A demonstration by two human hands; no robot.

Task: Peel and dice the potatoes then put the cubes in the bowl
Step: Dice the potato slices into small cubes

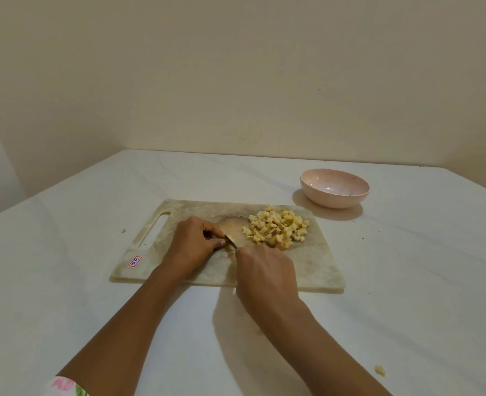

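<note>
My right hand (267, 270) is clenched, knuckles up, on the near half of the cutting board (316, 267). A knife (231, 242) blade juts out of its far-left side, so I record it as grasping the knife, though the handle is hidden under the fist. My left hand (196, 238) lies just left of the blade, fingers curled down on the board. Whatever may be under them is covered, and I cannot tell whether it grips anything.

Containers: one pink speckled bowl (334, 200) stands upright beyond and to the right of my right hand, off the board and clear of its far right corner. Only its speckled inner wall shows. The potato cubes (277, 228) are heaped on the board just beyond my right hand, well apart from the bowl.

Surface: the board is pale and stained, its handle slot beyond my left hand and a sticker (135, 261) at the near-left corner. It rests on a white-covered table (93, 310). A pale scrap (380, 370) lies on the table right of my right forearm. A floral sleeve (67, 387) shows at my left elbow.

Room: plain cream wall (236, 81) behind the table.
</note>
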